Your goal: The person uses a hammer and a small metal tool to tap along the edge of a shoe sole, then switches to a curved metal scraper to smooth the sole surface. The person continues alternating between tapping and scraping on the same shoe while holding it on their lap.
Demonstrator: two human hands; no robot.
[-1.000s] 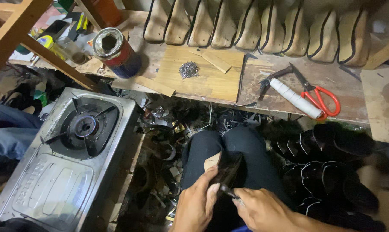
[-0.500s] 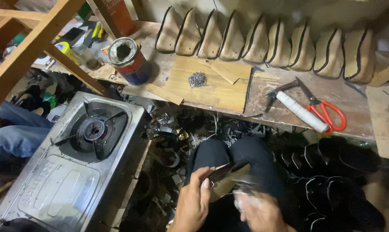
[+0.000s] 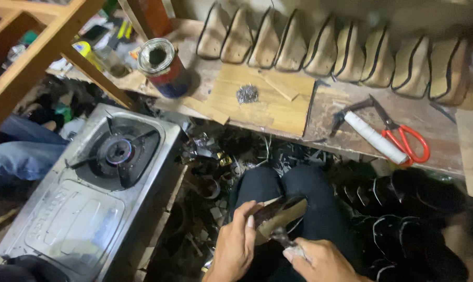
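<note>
Shifted since the earlier frame: both hands sit lower and nearer the bottom edge of view, the shoe piece now tilted up to the right; the right hand, blurred before, is sharp.

Item, left hand (image 3: pixel 235 245): grip closed round the near end of a tan and black shoe piece (image 3: pixel 279 215), thumb on top, held over the dark-trousered lap (image 3: pixel 294 188).

Item, right hand (image 3: pixel 320 261): grip closed on a small dark tool (image 3: pixel 281 237), whose tip touches the underside of the shoe piece.

Item, low wooden table (image 3: pixel 330 136), across the top of view:
- row of tan shoe uppers with black edging (image 3: pixel 330 49), standing along the far edge;
- pale wooden board (image 3: pixel 270 102) at the middle, bearing a small heap of nails (image 3: pixel 247 94);
- open tin can (image 3: pixel 162 67) toward the left end;
- red-handled scissors (image 3: pixel 403 138) and a white-handled tool (image 3: pixel 375 137), side by side near the right front edge.

Item, floor: steel single-burner gas stove (image 3: pixel 90 193) left of the lap; stacked black soles (image 3: pixel 403 219) to the right; scraps (image 3: pixel 210 162) between stove and knees.

Item, another person's blue-trousered leg (image 3: pixel 17 156), at the left edge.
</note>
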